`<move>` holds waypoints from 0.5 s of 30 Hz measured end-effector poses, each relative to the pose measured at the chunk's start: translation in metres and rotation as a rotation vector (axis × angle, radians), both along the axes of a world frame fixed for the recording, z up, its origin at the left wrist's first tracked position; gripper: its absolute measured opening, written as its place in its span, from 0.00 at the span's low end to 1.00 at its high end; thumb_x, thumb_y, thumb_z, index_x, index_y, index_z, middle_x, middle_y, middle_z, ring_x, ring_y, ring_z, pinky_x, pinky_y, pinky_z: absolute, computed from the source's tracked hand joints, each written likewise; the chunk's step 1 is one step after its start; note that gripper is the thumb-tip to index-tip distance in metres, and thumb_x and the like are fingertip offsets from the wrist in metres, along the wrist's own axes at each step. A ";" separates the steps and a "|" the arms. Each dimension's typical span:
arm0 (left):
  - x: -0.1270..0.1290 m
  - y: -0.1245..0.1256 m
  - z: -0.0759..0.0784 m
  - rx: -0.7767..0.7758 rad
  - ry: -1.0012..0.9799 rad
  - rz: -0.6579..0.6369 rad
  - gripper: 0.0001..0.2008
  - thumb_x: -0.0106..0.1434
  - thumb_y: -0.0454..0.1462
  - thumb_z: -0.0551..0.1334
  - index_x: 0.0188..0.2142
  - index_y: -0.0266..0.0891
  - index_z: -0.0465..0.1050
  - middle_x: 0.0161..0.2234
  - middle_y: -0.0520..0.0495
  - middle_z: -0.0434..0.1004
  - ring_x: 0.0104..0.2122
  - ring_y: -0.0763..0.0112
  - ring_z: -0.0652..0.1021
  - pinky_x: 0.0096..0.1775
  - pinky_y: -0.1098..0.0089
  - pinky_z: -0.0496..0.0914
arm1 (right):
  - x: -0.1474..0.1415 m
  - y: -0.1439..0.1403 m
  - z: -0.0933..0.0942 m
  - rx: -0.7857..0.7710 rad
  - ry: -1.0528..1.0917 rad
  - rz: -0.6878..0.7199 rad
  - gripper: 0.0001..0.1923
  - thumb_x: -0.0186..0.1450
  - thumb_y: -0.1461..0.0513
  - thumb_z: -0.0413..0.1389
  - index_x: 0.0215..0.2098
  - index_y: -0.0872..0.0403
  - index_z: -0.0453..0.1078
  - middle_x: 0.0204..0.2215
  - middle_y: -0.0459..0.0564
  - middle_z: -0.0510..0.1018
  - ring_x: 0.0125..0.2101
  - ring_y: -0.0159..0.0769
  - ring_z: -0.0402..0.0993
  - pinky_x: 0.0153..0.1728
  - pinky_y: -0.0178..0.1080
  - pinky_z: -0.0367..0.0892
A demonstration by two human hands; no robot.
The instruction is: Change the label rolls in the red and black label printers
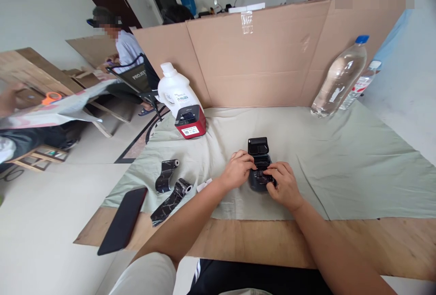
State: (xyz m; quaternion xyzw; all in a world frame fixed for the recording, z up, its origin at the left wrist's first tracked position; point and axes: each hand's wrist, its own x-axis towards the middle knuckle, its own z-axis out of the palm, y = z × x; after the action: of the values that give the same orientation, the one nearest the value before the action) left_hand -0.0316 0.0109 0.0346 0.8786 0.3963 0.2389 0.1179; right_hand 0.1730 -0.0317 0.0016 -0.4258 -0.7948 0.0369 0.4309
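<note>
A small dark label printer (259,186) sits in front of me with its lid (258,145) flipped up at the back. My left hand (239,167) is at the printer's left side, fingers curled with the tips on its inner edge. On the other side, my right hand (283,183) pinches a glossy black label roll (262,177) at the printer's opening. Fingers hide part of the roll, so how deep it sits is unclear. Two partly unrolled black marbled label rolls, a rear one (165,177) and a front one (173,202), lie to the left.
A black phone (122,221) rests near the table's left front corner. Behind it stand a red-and-black device (190,123) and a white jug (175,88). Water bottles (340,79) lean by the cardboard screen (255,58). Another person (127,49) sits at the left; someone's arm (8,99) shows too.
</note>
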 end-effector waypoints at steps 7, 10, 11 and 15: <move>0.001 0.031 0.005 -0.039 -0.303 0.234 0.21 0.65 0.35 0.53 0.57 0.38 0.67 0.57 0.39 0.67 0.58 0.58 0.66 0.59 0.53 0.61 | -0.001 0.000 -0.001 -0.014 -0.005 0.012 0.15 0.54 0.69 0.52 0.38 0.55 0.73 0.37 0.53 0.75 0.42 0.44 0.67 0.47 0.49 0.64; 0.007 0.030 0.006 -0.104 -0.327 0.184 0.23 0.70 0.44 0.47 0.58 0.35 0.64 0.57 0.35 0.68 0.58 0.58 0.68 0.59 0.56 0.62 | 0.000 -0.001 0.002 -0.013 -0.019 0.017 0.14 0.55 0.67 0.53 0.39 0.54 0.73 0.37 0.53 0.76 0.43 0.44 0.67 0.47 0.50 0.64; 0.009 0.025 0.006 -0.097 -0.336 0.164 0.24 0.71 0.46 0.45 0.57 0.35 0.64 0.54 0.36 0.70 0.56 0.59 0.70 0.58 0.56 0.63 | 0.000 -0.002 0.003 -0.012 -0.024 0.019 0.13 0.56 0.66 0.54 0.39 0.54 0.73 0.37 0.53 0.76 0.43 0.45 0.67 0.47 0.50 0.64; 0.009 -0.009 -0.005 -0.026 -0.285 0.116 0.23 0.72 0.46 0.42 0.55 0.38 0.65 0.46 0.40 0.76 0.50 0.60 0.73 0.55 0.55 0.64 | 0.001 -0.003 0.009 -0.013 -0.039 0.035 0.12 0.59 0.57 0.58 0.40 0.54 0.72 0.37 0.53 0.76 0.41 0.45 0.68 0.46 0.50 0.65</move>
State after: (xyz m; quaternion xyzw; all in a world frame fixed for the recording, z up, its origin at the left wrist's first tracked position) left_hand -0.0222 0.0017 0.0301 0.8098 0.4289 0.3625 0.1701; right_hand 0.1745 -0.0348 0.0105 -0.4151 -0.8101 0.0413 0.4121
